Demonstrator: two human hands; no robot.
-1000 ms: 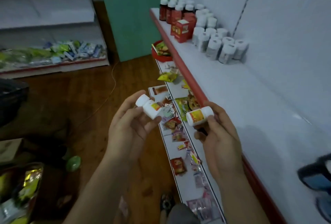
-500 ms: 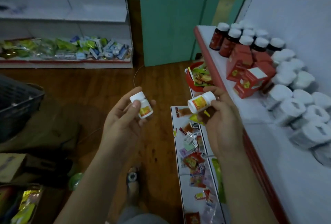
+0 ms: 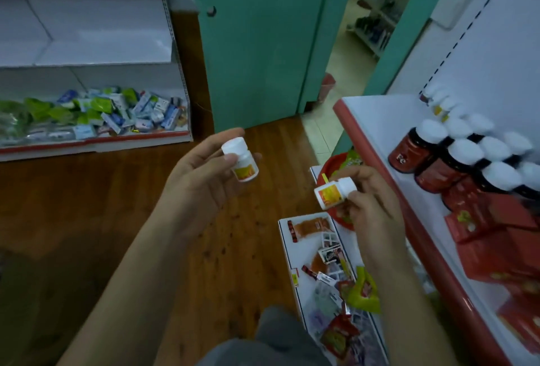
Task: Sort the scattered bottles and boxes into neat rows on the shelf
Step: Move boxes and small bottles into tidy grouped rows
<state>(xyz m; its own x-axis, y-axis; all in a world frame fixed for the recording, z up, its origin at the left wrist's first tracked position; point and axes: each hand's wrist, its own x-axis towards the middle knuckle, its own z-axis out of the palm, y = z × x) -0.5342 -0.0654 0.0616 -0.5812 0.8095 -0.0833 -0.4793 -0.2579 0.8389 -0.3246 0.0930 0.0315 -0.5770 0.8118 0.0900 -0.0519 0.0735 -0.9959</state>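
Note:
My left hand (image 3: 198,178) holds a small white bottle (image 3: 241,159) with a yellow-orange label, upright, above the wooden floor. My right hand (image 3: 371,207) pinches a second white bottle (image 3: 334,192) of the same kind, tilted with its cap to the right, just left of the shelf's red edge. On the white shelf (image 3: 380,120) at right stand dark red bottles (image 3: 409,152) with white caps, red boxes (image 3: 491,237) in front of them, and white bottles (image 3: 444,102) at the far end.
A lower white shelf (image 3: 292,248) below my right hand carries scattered sachets and packets. A red bowl (image 3: 336,167) sits at its far end. Across the floor, another shelf unit (image 3: 96,140) holds mixed boxes. A green door (image 3: 257,44) stands behind.
The view has swung left and moved toward the shelf's far end. Both hands kept their bottles; the left one now stands more upright and the right hand has drawn closer to the shelf edge.

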